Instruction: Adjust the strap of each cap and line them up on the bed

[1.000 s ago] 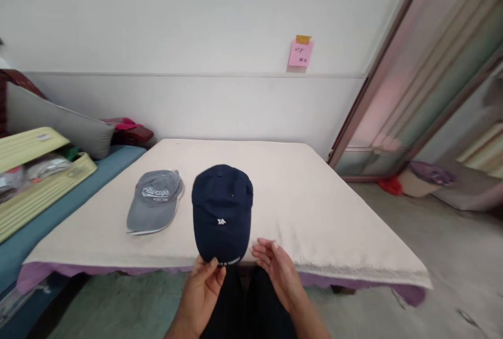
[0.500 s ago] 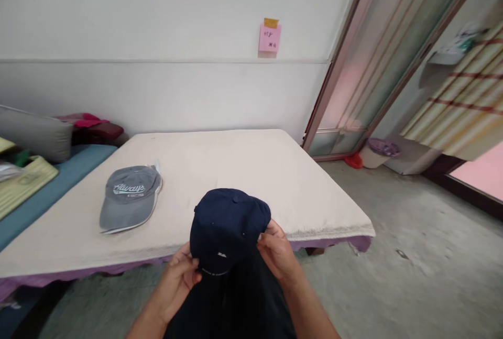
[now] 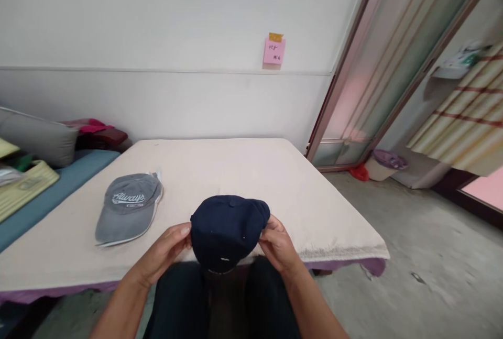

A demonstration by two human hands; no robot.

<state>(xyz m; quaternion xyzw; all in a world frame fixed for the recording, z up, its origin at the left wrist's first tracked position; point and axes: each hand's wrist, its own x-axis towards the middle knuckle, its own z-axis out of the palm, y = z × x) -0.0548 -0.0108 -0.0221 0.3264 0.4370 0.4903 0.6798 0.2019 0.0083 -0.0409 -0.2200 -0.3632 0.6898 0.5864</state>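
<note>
From the head camera, you hold a dark navy cotton baseball cap (image 3: 228, 231) between both hands, just over the near edge of the low table covered with a cream cloth (image 3: 243, 171), above your knees in dark trousers (image 3: 220, 302). Your left hand (image 3: 167, 247) closes on the cap's left side, thumb on top of the crown and fingers curled beneath it. Your right hand (image 3: 277, 244) grips the right side in the same way, fingers bent around the fabric. The cap's crown faces you, with a small white mark low on its front and a button at its top; the brim is not visible from here.

Toward the left part of the table, well apart from your hands, a faded grey baseball cap with white lettering (image 3: 128, 208) lies flat with its brim pointing to the near edge. A purple underlayer (image 3: 341, 264) shows below the cloth along that near edge.

Past the left edge sits a blue mat (image 3: 58, 187) carrying a grey cushion (image 3: 39, 142) and a pale yellow case (image 3: 23, 189). A pink paper note (image 3: 274, 51) is stuck on the white wall beyond the far edge.
</note>
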